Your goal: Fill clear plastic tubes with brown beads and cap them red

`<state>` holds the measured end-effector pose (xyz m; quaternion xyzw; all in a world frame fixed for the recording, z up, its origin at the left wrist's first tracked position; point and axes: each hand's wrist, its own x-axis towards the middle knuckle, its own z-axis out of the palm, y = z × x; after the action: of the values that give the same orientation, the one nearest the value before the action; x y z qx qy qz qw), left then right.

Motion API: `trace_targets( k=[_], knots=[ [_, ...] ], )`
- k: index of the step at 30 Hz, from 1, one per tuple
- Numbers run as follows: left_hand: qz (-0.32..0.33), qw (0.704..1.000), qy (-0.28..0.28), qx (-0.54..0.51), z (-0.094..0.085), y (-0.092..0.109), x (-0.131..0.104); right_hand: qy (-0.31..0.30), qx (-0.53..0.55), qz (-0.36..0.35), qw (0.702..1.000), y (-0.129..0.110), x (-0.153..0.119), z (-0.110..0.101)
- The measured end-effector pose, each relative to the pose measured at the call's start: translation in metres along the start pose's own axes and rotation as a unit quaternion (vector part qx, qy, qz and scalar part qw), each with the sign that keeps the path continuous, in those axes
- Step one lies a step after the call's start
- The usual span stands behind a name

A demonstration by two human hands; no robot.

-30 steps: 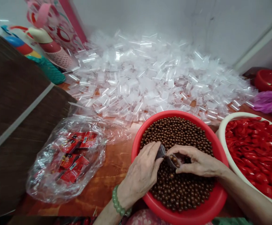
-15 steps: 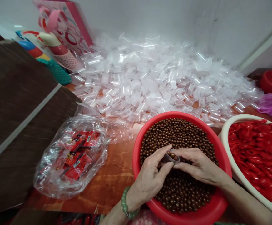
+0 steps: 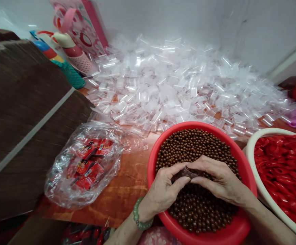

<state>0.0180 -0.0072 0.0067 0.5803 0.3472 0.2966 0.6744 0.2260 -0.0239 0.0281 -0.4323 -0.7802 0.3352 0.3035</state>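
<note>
Small clear plastic sleeve (image 3: 188, 173) above a round red plastic basin (image 3: 151, 160).
My left hand (image 3: 164, 188) and right hand (image 3: 218, 178), thumbs and fingers slightly parted, pinch it over the basin's glossy brown beads (image 3: 201, 214).

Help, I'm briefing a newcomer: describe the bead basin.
Find the heap of clear plastic pieces by the wall. In front sits a round basin, under the left hand and right hand. It is red with brown beads; the neighbouring tub is white with red pieces.

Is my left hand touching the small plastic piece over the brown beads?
Touching: the head view shows your left hand pinching the small plastic piece, thumb on its edge.
</note>
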Motion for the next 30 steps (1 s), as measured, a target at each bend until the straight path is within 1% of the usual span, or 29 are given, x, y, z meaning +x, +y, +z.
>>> trace_targets(
  k=[4,7,10,13,16,19,24,27,30],
  knots=[
    [-0.034,0.995,-0.028,-0.094,-0.001,0.000,0.002,-0.024,0.008,0.018,1.000,0.004,0.004,-0.002],
    [-0.050,0.981,-0.046,-0.185,0.000,-0.001,0.003,-0.026,0.025,0.044,0.998,0.009,0.006,-0.003],
    [-0.062,0.972,-0.050,-0.221,0.001,0.000,0.004,-0.035,0.051,0.065,0.996,0.012,0.008,-0.005],
    [-0.064,0.972,-0.051,-0.222,0.001,0.000,0.004,-0.057,0.076,0.081,0.992,0.013,0.011,-0.009],
    [-0.051,0.974,-0.059,-0.212,-0.001,0.000,0.004,-0.086,0.115,0.104,0.984,0.014,0.015,-0.013],
    [-0.040,0.979,-0.063,-0.191,-0.002,0.000,0.004,-0.121,0.150,0.141,0.971,0.015,0.021,-0.017],
    [-0.049,0.984,-0.057,-0.164,-0.003,0.000,0.004,-0.176,0.210,0.185,0.944,0.012,0.033,-0.018],
    [-0.053,0.983,-0.052,-0.166,-0.002,0.001,0.005,-0.181,0.249,0.193,0.932,0.010,0.037,-0.017],
    [-0.050,0.985,-0.058,-0.158,-0.003,0.003,0.006,-0.180,0.268,0.193,0.927,0.011,0.037,-0.016]
  ],
)
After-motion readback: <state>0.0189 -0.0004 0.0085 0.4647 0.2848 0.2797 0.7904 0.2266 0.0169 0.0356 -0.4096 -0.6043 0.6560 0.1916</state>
